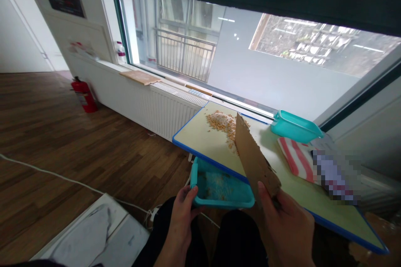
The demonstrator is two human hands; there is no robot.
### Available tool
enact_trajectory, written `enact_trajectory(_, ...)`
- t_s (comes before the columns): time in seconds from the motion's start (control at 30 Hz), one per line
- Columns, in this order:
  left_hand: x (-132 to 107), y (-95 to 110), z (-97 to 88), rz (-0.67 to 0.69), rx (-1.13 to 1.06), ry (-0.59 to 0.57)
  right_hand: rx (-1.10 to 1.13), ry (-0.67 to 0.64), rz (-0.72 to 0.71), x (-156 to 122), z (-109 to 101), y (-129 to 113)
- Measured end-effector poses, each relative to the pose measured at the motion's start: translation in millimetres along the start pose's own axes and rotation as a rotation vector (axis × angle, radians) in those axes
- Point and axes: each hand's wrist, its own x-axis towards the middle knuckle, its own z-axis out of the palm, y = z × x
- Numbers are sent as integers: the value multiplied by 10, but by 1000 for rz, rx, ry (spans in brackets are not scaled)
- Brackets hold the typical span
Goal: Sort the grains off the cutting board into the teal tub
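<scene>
- One loose spread of orange-yellow kernels point(220, 124), paler patch amid it, on the blue-edged table point(200, 137); clock centred here.
- Left hand point(183, 208), 7 o'clock: closed on the rim of a teal basin point(225, 204), thumb on top; basin at 6, just below the table's near edge.
- Right hand point(288, 221), 5 o'clock: gripping a cardboard piece point(253, 160), stood on edge; its far end meets the kernels' right side.
- Second teal basin point(293, 128), 3 o'clock, at the table's far edge; striped cloth point(294, 158) just beside it, 4 o'clock.
- Red fire extinguisher point(84, 95), 9 o'clock, on the floor point(46, 133).
</scene>
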Motion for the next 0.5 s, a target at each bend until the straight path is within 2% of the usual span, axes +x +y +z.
enact_trajectory(0.23,83,63,33,-3,-2,114,20,9,-23,-46,5,-17)
enact_trajectory(0.5,99,114,-55,26,-33,103,-10,18,-90,-72,-1,-63)
